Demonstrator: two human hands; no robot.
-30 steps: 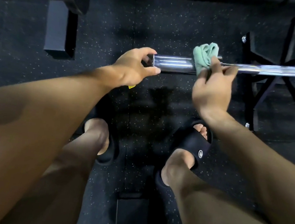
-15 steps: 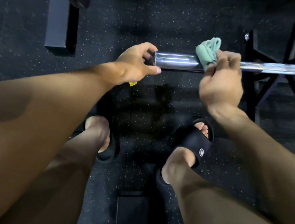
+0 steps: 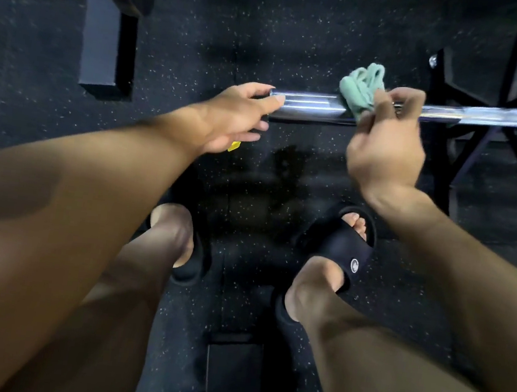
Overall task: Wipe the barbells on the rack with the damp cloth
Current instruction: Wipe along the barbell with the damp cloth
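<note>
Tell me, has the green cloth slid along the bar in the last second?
Yes. The green cloth has slid right along the bar, away from its left end toward the black rack.

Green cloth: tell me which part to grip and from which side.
Grip the bunched folds of the green cloth that stick up behind the barbell, coming from above. The right hand already pinches its near side, and the bar blocks access from below.

L hand (image 3: pixel 237 118) fingers loosely extended; R hand (image 3: pixel 386 153) fingers curled, pinching.
</note>
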